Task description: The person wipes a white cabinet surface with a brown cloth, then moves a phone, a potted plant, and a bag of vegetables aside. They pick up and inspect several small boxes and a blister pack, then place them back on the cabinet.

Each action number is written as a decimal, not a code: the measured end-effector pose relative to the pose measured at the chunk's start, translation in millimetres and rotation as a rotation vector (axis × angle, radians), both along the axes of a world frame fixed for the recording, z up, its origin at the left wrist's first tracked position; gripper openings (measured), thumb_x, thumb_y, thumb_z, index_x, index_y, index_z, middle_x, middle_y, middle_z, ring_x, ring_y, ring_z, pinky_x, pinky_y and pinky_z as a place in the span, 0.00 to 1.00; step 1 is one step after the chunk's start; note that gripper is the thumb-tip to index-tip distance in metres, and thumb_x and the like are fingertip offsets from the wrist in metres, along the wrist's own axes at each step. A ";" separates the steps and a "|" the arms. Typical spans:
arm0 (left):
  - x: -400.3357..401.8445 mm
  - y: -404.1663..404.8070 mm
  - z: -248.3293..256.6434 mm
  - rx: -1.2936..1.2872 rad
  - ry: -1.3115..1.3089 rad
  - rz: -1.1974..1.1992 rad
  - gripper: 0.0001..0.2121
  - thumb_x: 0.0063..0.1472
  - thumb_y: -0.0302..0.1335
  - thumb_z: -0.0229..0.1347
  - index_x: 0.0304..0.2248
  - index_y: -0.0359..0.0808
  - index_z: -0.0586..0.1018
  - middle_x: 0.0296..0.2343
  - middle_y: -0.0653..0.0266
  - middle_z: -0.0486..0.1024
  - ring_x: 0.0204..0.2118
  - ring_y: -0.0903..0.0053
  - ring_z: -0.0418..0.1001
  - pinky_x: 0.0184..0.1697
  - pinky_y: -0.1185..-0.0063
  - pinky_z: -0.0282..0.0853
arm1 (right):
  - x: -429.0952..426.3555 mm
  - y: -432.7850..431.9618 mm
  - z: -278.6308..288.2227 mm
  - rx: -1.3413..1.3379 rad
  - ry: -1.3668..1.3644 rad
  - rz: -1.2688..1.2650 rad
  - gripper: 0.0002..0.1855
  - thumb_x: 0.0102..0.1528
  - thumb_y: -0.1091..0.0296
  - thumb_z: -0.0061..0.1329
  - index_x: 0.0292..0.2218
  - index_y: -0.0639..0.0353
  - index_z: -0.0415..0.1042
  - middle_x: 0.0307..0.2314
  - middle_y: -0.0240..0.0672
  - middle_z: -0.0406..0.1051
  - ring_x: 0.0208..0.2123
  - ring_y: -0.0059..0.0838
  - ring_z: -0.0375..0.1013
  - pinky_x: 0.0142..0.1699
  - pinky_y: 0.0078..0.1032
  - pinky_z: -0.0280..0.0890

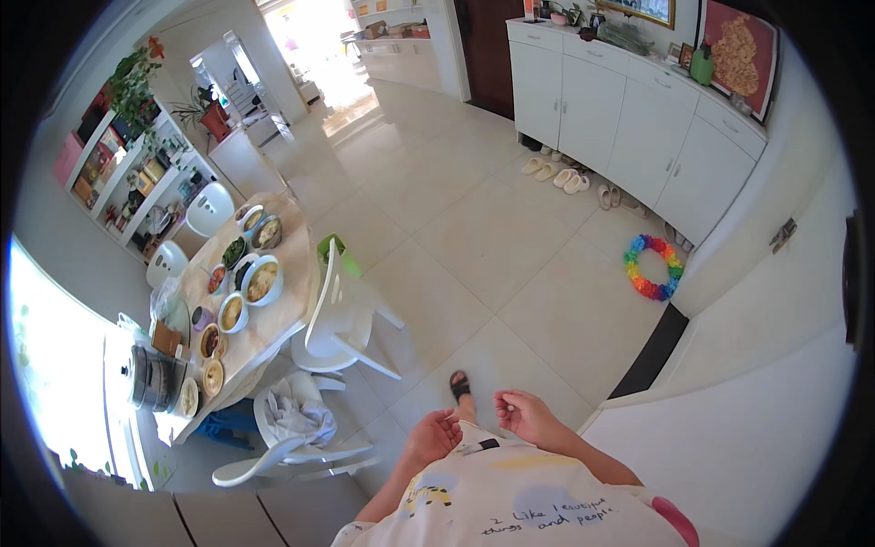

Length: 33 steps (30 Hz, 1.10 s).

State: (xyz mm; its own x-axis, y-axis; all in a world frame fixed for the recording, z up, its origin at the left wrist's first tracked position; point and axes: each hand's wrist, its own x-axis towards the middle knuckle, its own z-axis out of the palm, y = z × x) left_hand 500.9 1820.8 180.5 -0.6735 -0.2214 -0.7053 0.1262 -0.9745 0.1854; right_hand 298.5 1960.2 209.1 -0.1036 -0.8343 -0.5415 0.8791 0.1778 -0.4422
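My left hand [437, 433] hangs in front of my waist with its fingers loosely curled and nothing visible in them. Level with it on the other side, my right hand [525, 414] is more tightly bent. A small white spot shows at its fingers; whether it is a held thing or a nail, I cannot tell. Both hands are close to my pale printed shirt [519, 472], which bears writing. Between them, one foot in a dark sandal [461, 384] rests on the tiled floor [472, 273].
On the left stands a dining table [290, 301] with several bowls of food and a steamer pot [147, 376]. White chairs [335, 328] surround it, one bearing a cloth [301, 414]. To the right are a white cabinet [588, 102], slippers [571, 181], a rainbow ring [653, 268] and a door [752, 355].
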 end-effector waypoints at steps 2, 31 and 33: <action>-24.9 -27.0 -10.4 0.010 -0.021 -0.042 0.07 0.61 0.29 0.48 0.36 0.35 0.73 0.27 0.65 0.74 0.29 0.75 0.72 0.37 0.76 0.70 | -25.1 -15.9 -6.8 0.028 -0.034 -0.055 0.09 0.61 0.67 0.39 0.39 0.60 0.68 0.28 0.28 0.67 0.30 0.20 0.67 0.36 0.23 0.65; -503.3 -327.7 -26.6 -0.062 -0.151 -0.353 0.07 0.61 0.29 0.48 0.36 0.36 0.73 0.25 0.67 0.72 0.27 0.77 0.70 0.33 0.78 0.69 | -439.9 -294.4 -5.6 0.003 0.012 -0.218 0.09 0.60 0.66 0.40 0.38 0.60 0.69 0.28 0.29 0.68 0.27 0.20 0.67 0.33 0.23 0.66; -549.6 -333.6 -15.6 -0.104 -0.144 -0.325 0.06 0.62 0.29 0.48 0.35 0.36 0.73 0.25 0.67 0.72 0.27 0.77 0.70 0.33 0.79 0.69 | -490.0 -294.6 1.3 -0.011 0.054 -0.284 0.09 0.60 0.67 0.40 0.38 0.60 0.69 0.28 0.29 0.68 0.27 0.20 0.67 0.33 0.23 0.66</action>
